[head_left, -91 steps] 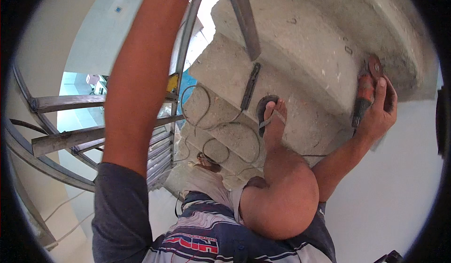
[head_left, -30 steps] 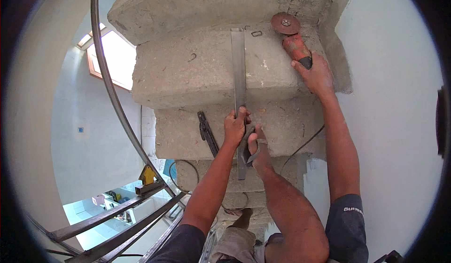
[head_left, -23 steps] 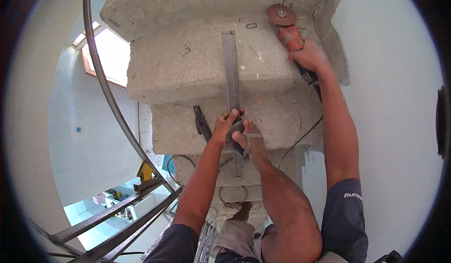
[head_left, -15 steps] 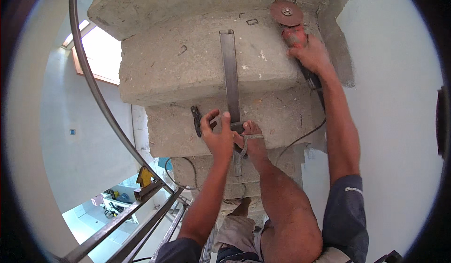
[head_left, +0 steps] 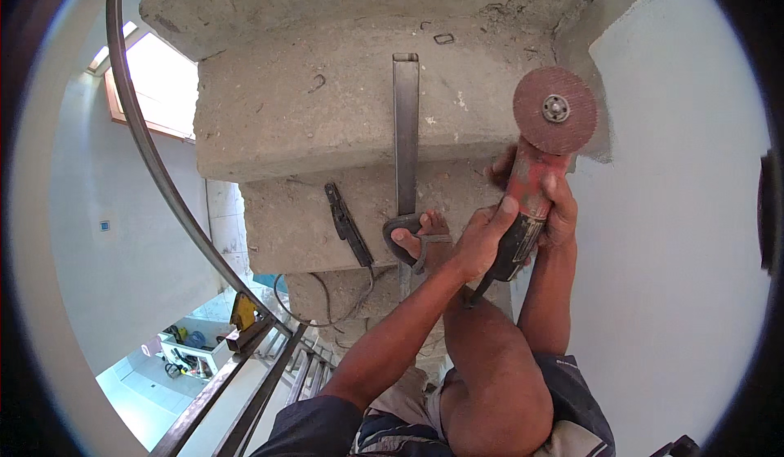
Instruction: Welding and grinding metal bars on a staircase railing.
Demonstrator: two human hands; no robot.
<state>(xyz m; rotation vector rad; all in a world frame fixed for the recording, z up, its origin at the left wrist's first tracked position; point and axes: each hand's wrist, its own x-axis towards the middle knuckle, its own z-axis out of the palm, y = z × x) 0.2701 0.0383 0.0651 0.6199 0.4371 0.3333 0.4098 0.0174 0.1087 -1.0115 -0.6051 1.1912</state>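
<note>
Both my hands are closed on an angle grinder (head_left: 531, 181) with a red head and black rear body. It is raised over the steps, its round reddish-brown disc (head_left: 565, 134) pointing away from me. My left hand (head_left: 482, 240) grips the body from the left, thumb along it. From the right, my right hand (head_left: 559, 216) wraps the red part; some fingers are behind the tool. A grey square metal tube (head_left: 406, 130) lies lengthwise across the concrete steps. My sandalled foot (head_left: 429, 240) is at its near part.
Left of the tube lies a black welding electrode holder (head_left: 349, 224) with its cable. A curved metal rail (head_left: 163, 171) and welded bars bound the left side, with a yellow magnetic square (head_left: 242, 312) on one. A pale wall (head_left: 670, 212) rises at right.
The grinder has come off the step toward me in my right hand. My left hand has moved right from beside the tube and taken hold of it too, uncovering the electrode holder.
</note>
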